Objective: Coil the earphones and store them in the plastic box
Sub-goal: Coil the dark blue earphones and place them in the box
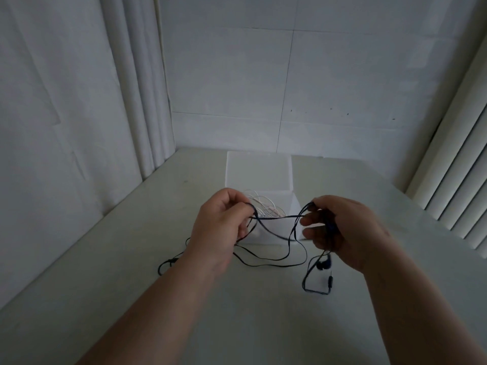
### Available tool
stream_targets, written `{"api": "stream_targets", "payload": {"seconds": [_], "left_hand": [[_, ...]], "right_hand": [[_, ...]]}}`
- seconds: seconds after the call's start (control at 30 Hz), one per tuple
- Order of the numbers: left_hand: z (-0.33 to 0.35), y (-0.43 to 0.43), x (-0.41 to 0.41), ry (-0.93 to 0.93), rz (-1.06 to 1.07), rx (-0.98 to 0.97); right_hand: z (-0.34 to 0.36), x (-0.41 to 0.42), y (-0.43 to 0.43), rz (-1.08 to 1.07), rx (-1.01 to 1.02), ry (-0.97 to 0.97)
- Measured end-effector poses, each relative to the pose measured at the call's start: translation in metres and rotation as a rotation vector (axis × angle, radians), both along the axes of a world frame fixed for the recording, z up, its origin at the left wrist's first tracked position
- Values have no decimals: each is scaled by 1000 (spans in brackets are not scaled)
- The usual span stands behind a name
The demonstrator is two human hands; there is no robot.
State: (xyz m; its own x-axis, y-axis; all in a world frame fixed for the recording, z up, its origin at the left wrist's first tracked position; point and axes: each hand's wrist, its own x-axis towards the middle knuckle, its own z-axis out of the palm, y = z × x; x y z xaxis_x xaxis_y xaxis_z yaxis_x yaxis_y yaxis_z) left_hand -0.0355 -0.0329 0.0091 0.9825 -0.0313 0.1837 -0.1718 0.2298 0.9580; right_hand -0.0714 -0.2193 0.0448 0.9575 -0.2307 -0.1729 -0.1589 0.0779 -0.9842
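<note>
Your left hand point(221, 222) and right hand point(340, 227) are pinching the earphones point(322, 265). They're dangling before the plastic box point(259, 169).

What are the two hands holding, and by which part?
The thin dark earphone cable, by its cord: the left hand pinches one loop, the right hand another. The black earbuds and plug are not gripped.

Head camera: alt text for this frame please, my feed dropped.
The left hand and right hand pinch a dark earphone cable stretched between them above a table, its loops, earbuds and plug trailing below. Behind stands a translucent plastic box holding a white cable.
</note>
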Motion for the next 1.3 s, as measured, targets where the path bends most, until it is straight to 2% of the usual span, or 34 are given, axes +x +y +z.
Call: {"api": "stream_targets", "payload": {"seconds": [0.27,0.4,0.6,0.73,0.83,0.9,1.1,1.3], "left_hand": [[-1,4,3,32,-72,-4],[-1,6,2,19,-85,36],[-1,8,3,-41,-56,147],[0,9,3,-79,-16,239],[1,9,1,-36,-6,277],[3,9,-1,9,-20,265],[5,5,-4,55,-53,229],[3,4,-4,36,-42,273]], "right_hand": [[-6,4,-3,12,-96,-63],[-9,7,-2,18,-243,-79],[-7,2,4,-32,-618,-154],[-6,-3,12,135,-748,-255],[-9,-4,18,336,-720,-234],[-11,-4,23,398,-697,-220],[-13,-4,31,354,-665,-312],[-16,-3,35,300,-650,-344]]}}
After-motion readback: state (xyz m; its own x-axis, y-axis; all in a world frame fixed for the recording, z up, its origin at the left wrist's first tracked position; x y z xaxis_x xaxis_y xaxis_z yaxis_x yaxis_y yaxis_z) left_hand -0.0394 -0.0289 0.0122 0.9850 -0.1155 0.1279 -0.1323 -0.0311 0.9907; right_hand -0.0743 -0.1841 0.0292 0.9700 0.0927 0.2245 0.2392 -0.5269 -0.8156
